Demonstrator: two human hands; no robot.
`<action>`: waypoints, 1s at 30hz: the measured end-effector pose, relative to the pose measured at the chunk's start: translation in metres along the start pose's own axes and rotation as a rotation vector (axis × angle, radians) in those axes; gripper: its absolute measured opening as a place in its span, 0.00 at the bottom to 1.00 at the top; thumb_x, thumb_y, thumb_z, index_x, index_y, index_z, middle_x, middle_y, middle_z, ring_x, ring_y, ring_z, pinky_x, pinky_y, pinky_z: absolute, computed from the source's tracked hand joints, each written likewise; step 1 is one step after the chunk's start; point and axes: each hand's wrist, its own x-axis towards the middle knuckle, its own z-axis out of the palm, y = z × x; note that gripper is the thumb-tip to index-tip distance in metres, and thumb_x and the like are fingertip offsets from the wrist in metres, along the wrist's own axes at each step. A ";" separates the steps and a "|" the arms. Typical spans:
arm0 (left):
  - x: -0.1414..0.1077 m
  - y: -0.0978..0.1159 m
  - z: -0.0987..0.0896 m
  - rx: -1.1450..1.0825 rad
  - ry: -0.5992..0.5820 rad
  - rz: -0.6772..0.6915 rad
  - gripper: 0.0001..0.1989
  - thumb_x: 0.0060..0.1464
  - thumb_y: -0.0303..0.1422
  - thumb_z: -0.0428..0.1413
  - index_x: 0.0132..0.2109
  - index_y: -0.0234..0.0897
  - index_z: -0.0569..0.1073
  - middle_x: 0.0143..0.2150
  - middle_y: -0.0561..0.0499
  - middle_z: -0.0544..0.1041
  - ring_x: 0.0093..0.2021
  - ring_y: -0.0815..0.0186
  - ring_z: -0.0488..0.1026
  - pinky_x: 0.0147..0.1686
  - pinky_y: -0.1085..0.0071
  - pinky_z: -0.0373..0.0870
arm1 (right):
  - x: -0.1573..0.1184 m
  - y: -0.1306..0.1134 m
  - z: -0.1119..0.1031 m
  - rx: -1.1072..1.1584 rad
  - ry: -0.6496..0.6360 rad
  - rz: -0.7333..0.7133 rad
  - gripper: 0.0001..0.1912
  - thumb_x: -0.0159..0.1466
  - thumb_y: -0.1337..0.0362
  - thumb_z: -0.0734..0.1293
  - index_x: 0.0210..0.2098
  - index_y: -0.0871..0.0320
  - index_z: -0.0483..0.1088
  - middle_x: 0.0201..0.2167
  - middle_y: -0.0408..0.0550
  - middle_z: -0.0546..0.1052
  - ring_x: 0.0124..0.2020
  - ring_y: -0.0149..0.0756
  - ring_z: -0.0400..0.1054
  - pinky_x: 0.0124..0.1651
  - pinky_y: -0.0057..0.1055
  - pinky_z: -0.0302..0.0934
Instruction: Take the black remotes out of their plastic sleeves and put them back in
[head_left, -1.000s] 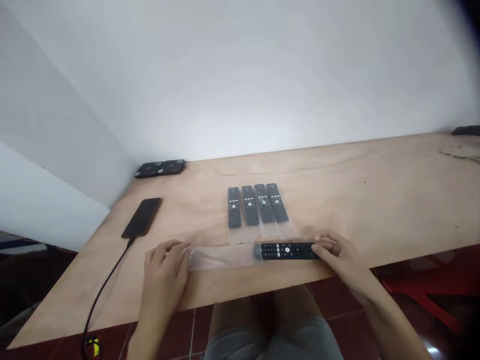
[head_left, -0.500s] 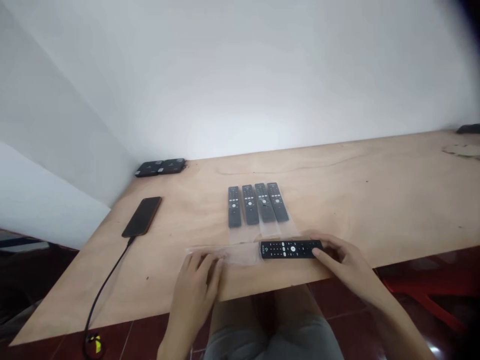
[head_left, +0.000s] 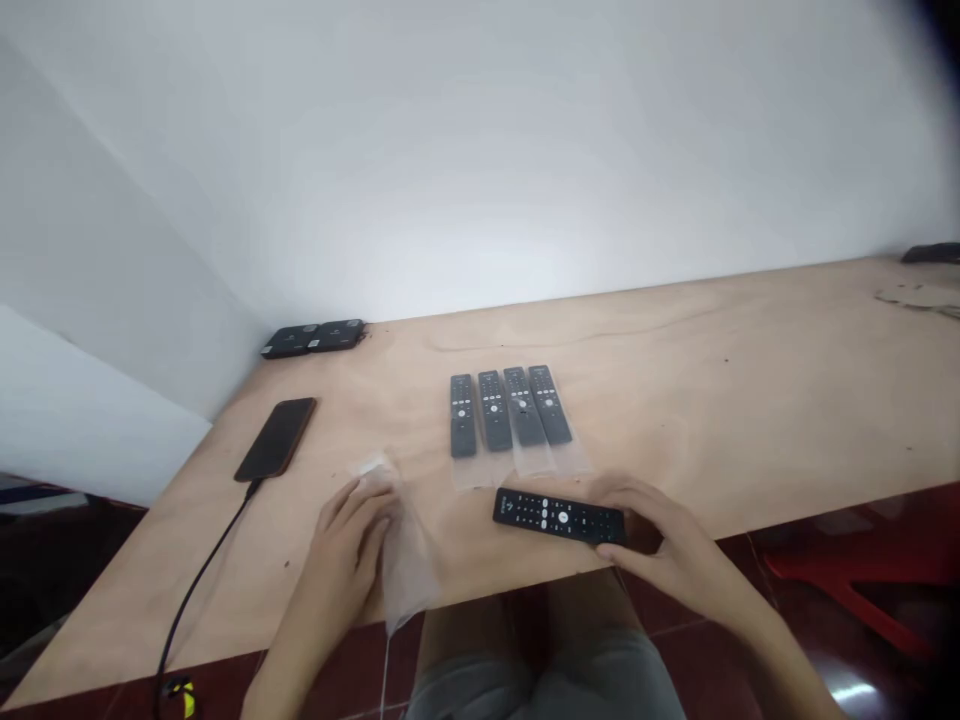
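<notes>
My right hand (head_left: 660, 530) grips one end of a black remote control (head_left: 559, 517), which is bare and lies crosswise near the table's front edge. In my left hand (head_left: 351, 535) is a clear plastic sleeve (head_left: 409, 565), pinched by its upper end and hanging towards the front edge. The sleeve is apart from the remote and looks flat. Beyond my hands, several more remotes (head_left: 493, 410) lie side by side in a row, each in a clear plastic sleeve whose loose end points towards me.
A phone (head_left: 276, 440) with a black cable (head_left: 201, 580) plugged in lies at the left of the wooden table (head_left: 750, 400). Two black boxes (head_left: 336, 335) sit by the wall at the back left. A red plastic chair (head_left: 847, 575) stands beyond the front edge at right.
The remote has come fully out of the sleeve. My left hand has moved left with the sleeve, and my right hand has drawn the remote slightly nearer and tilted it.
</notes>
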 end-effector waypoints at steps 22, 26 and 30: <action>0.015 -0.022 -0.001 0.011 -0.011 -0.043 0.14 0.74 0.42 0.56 0.56 0.44 0.82 0.55 0.43 0.81 0.57 0.48 0.76 0.59 0.48 0.78 | 0.057 -0.090 0.146 -0.248 -0.044 -0.183 0.16 0.74 0.69 0.70 0.59 0.53 0.73 0.55 0.57 0.73 0.52 0.53 0.72 0.54 0.52 0.75; 0.030 -0.030 -0.001 -0.031 0.000 -0.050 0.16 0.74 0.41 0.55 0.62 0.43 0.78 0.55 0.43 0.81 0.56 0.49 0.77 0.59 0.48 0.78 | 0.056 -0.095 0.140 -0.229 -0.139 -0.338 0.16 0.74 0.69 0.70 0.61 0.52 0.75 0.57 0.56 0.73 0.54 0.50 0.71 0.57 0.47 0.74; 0.040 -0.030 0.000 -0.089 -0.018 -0.111 0.16 0.73 0.43 0.58 0.60 0.41 0.76 0.54 0.43 0.81 0.56 0.50 0.79 0.58 0.51 0.78 | 0.056 -0.100 0.139 -0.290 -0.153 -0.427 0.20 0.77 0.70 0.67 0.66 0.54 0.74 0.53 0.56 0.75 0.54 0.50 0.70 0.57 0.47 0.72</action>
